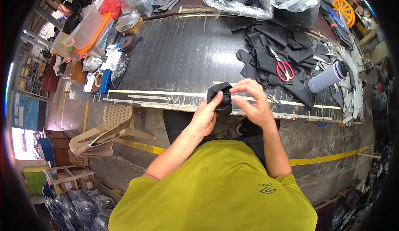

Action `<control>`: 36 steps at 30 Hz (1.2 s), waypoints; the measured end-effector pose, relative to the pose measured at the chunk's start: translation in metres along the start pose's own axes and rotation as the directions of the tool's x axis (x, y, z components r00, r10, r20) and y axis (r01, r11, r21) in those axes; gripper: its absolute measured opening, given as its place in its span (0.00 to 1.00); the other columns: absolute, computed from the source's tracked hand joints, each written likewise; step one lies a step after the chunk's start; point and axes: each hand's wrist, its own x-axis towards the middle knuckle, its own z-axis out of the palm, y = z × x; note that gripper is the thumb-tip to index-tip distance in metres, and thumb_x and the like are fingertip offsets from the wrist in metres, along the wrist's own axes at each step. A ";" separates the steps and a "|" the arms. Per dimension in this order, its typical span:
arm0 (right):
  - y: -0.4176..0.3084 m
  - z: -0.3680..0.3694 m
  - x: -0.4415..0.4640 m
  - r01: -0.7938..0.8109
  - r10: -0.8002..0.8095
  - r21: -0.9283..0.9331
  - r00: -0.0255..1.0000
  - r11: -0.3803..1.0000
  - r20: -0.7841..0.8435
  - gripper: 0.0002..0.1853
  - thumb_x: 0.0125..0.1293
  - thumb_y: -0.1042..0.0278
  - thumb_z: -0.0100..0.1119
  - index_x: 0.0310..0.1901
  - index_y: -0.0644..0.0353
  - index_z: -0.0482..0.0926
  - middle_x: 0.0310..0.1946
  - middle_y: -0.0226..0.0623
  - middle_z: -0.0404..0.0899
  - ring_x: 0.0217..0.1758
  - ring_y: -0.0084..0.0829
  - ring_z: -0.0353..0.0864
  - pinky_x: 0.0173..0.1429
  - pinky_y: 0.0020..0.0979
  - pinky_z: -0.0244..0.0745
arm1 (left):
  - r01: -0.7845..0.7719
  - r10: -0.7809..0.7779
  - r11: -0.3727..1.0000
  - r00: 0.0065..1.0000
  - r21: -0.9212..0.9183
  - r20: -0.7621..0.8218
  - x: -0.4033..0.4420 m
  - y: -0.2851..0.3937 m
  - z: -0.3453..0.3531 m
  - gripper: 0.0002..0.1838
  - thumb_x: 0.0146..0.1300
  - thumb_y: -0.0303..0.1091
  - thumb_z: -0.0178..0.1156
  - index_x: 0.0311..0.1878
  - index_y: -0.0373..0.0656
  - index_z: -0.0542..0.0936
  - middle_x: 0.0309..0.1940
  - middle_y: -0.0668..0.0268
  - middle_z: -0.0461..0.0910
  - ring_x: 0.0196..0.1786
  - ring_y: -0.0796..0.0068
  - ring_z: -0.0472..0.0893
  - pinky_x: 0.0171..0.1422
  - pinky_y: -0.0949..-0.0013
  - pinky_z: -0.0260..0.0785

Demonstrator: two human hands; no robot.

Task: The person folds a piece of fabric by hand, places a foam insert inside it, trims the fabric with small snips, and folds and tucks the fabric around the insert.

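Observation:
A small piece of black fabric (225,102), folded or bunched, is held up over the front edge of the dark table (174,56). My left hand (205,116) grips it from the left, the thumb lying across its face. Just to the right is my right hand (254,104), its fingers apart and curved beside the fabric; whether a fingertip touches it is unclear. Scissors with red handles (284,70) lie on a heap of black cloth pieces (266,44) to the right.
A grey-blue bottle (328,77) lies tilted by grey strips (353,94) at the right. Plastic bags (291,11) of dark cloth sit at the back. Tape rolls, a mug (92,63) and a clear bin (85,31) are at the left. A beige chair (114,123) stands front left.

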 end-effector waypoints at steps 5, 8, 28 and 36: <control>0.022 0.026 -0.014 -0.388 0.391 0.392 0.917 0.834 0.074 0.11 0.77 0.65 0.67 0.38 0.63 0.84 0.30 0.29 0.82 0.37 0.21 0.80 0.45 0.29 0.72 | -0.037 0.039 0.993 0.999 -0.111 0.016 0.000 -0.005 0.003 0.23 0.77 0.50 0.69 0.63 0.43 0.84 0.54 0.68 0.89 0.56 0.77 0.86 0.65 0.66 0.76; 0.028 0.040 -0.022 -0.524 0.562 0.641 0.810 0.562 0.169 0.14 0.85 0.64 0.58 0.40 0.64 0.82 0.34 0.24 0.82 0.37 0.18 0.77 0.45 0.24 0.70 | -0.018 0.028 0.980 0.998 -0.197 0.048 0.006 -0.006 -0.001 0.23 0.78 0.51 0.66 0.62 0.42 0.84 0.53 0.67 0.90 0.55 0.76 0.87 0.67 0.64 0.77; 0.000 0.023 -0.015 -0.092 0.092 -0.015 0.995 0.996 0.048 0.12 0.59 0.68 0.79 0.42 0.60 0.85 0.49 0.39 0.81 0.58 0.41 0.80 0.66 0.40 0.71 | -0.084 0.082 0.996 0.994 -0.027 -0.077 0.001 0.003 -0.006 0.17 0.78 0.47 0.69 0.57 0.43 0.87 0.47 0.69 0.90 0.47 0.80 0.88 0.52 0.70 0.82; 0.021 0.024 -0.023 -0.209 0.225 0.347 0.974 0.914 -0.006 0.07 0.67 0.68 0.77 0.40 0.59 0.87 0.50 0.32 0.84 0.52 0.24 0.78 0.51 0.27 0.68 | -0.141 0.139 0.990 0.975 0.001 -0.174 0.000 0.014 -0.012 0.14 0.79 0.39 0.65 0.56 0.38 0.88 0.49 0.65 0.90 0.50 0.76 0.88 0.56 0.69 0.80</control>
